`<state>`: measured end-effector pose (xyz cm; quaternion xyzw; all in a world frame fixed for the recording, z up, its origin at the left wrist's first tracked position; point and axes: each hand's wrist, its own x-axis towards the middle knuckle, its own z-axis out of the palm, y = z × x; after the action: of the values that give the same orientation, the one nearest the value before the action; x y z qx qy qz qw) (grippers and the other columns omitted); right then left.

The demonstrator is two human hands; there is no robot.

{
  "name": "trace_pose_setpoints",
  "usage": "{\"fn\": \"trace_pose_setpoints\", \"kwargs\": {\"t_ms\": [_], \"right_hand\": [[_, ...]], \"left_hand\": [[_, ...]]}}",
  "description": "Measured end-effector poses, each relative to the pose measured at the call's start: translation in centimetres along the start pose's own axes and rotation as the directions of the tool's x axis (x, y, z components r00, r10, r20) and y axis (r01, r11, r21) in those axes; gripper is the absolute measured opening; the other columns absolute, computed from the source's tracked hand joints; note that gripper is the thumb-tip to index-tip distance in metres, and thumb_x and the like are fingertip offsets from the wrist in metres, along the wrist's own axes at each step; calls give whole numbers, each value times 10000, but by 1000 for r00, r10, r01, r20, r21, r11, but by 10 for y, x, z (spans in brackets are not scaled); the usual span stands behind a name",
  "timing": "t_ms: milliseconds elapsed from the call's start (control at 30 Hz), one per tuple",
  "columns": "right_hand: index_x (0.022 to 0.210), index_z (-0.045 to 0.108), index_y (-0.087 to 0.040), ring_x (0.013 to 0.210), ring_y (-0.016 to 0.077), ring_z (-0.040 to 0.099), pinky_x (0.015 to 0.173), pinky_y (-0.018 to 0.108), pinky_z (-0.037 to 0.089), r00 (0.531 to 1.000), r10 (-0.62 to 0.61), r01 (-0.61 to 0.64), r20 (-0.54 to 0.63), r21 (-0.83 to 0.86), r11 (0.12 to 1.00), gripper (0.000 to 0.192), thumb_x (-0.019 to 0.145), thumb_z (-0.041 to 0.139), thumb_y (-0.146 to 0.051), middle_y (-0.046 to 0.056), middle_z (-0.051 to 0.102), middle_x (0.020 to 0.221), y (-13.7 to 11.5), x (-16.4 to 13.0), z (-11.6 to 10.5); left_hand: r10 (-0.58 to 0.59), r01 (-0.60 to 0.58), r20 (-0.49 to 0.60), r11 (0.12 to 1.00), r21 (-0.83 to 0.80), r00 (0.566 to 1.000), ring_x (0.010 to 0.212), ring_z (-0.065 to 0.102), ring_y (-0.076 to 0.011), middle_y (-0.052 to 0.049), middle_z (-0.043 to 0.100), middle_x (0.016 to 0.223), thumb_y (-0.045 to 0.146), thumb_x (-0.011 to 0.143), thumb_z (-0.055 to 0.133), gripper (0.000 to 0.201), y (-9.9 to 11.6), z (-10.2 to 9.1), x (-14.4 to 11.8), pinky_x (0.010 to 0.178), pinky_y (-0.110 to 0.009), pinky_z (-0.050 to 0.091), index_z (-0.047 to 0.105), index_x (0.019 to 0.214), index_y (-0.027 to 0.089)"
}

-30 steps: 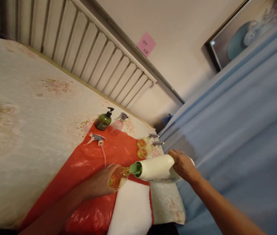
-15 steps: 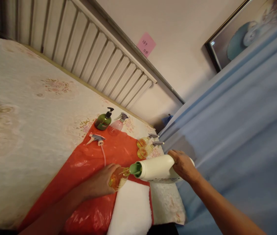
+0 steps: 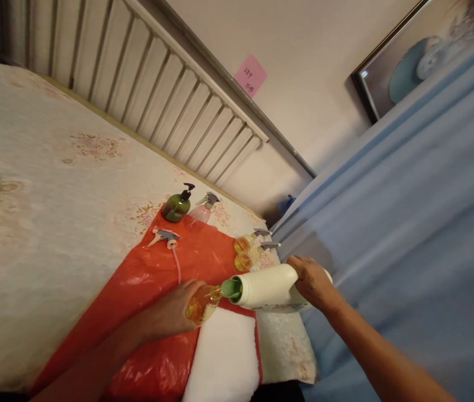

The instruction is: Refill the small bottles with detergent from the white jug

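Observation:
My left hand [image 3: 184,310] is wrapped round a small clear spray bottle [image 3: 204,304] without its top, holding amber-yellow liquid. In my right hand [image 3: 314,282] is the handle of a large cream jug [image 3: 270,285], tipped nearly on its side. Its green spout [image 3: 231,289] meets the small bottle's mouth; whether liquid is flowing I cannot make out. A loose spray trigger head [image 3: 166,237] with a dip tube lies on the red plastic sheet [image 3: 203,251] beyond my left hand. Below the bottle a white cloth [image 3: 226,357] lies over the sheet.
Two spray bottles with yellow liquid [image 3: 244,261] stand beyond the jug. A green pump bottle [image 3: 177,206] and a pink spray bottle [image 3: 200,214] stand at the sheet's far edge. A floral cloth [image 3: 52,223] covers the table. A blue curtain [image 3: 412,223] hangs at right; a radiator [image 3: 157,84] lies behind.

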<state>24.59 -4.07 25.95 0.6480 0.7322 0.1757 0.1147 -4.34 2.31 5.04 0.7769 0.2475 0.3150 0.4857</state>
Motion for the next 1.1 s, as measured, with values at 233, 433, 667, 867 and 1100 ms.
{"fn": "trace_pose_setpoints", "kwargs": {"t_ms": [233,433,667,867,1100], "right_hand": [[785,542,-198,750,179,549,717,261,330,1000,10,-10,6,-5,1000,274,658,428,16,34,633,786,0,0,0],[785,544,-201,758,180,553,724,260,333,1000,20,-20,20,-11,1000,273,653,432,11,34,643,791,-2,0,-3],[777,541,-203,748,179,550,715,259,333,1000,12,-12,-1,-14,1000,254,682,433,6,32,637,784,-1,0,0],[783,537,-204,743,179,549,708,261,326,1000,2,-2,-4,-6,1000,265,663,428,5,29,633,785,0,0,0],[772,532,-205,744,185,547,709,264,326,1000,3,-3,6,-27,1000,262,659,428,7,34,637,775,-2,0,-3]], "left_hand": [[-1,1,8,1000,-8,1000,993,620,-228,-37,645,1059,440,807,627,291,6,-3,0,879,-321,493,603,1030,255],[-15,16,9,1000,-15,1000,1004,624,-245,-42,648,1082,429,779,647,329,8,-4,-1,883,-340,494,597,1053,253],[-27,27,-1,999,-18,1000,1024,622,-247,-32,644,1109,446,783,648,364,5,-3,-2,892,-325,489,586,1095,268],[-24,24,4,1000,-13,1000,1007,622,-238,-49,641,1100,448,784,653,351,4,-2,0,889,-336,494,584,1071,257],[0,0,14,1000,2,1000,1006,621,-222,-25,648,1083,456,794,641,313,0,-1,0,884,-308,490,601,1045,273]]}}
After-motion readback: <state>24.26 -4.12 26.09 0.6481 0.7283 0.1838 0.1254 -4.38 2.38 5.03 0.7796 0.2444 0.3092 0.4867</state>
